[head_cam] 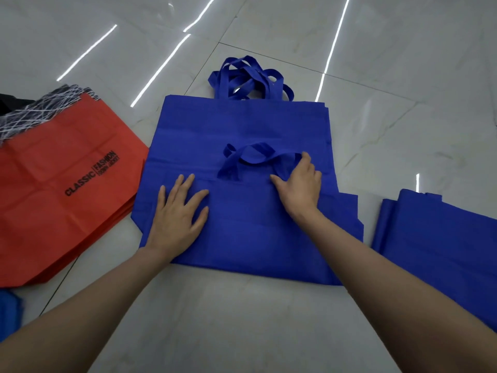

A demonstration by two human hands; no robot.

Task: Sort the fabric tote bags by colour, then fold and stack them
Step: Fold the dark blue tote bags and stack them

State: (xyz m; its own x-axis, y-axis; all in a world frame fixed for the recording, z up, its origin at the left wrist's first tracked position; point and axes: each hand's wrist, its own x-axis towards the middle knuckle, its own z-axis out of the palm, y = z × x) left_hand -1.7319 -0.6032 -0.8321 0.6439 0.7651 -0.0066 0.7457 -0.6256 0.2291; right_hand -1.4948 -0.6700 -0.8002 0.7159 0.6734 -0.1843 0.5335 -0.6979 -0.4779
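Note:
A pile of blue tote bags [242, 125] lies flat on the floor in the middle, its handles [250, 76] bunched at the far edge. On top lies a nearer blue bag [250, 232], its handle loop [252, 154] folded onto the pile. My left hand [177, 214] presses flat on this bag's left part, fingers spread. My right hand [298, 181] rests on the bag at the right end of the handle loop, its fingers curled over the strap. A stack of red tote bags [61, 189] with black lettering lies at the left.
A folded stack of blue bags [441, 238] lies at the right. More blue fabric [8, 310] shows at the lower left edge. A black-and-white patterned bag [37, 109] sticks out behind the red stack. The floor is glossy pale tile [242, 319].

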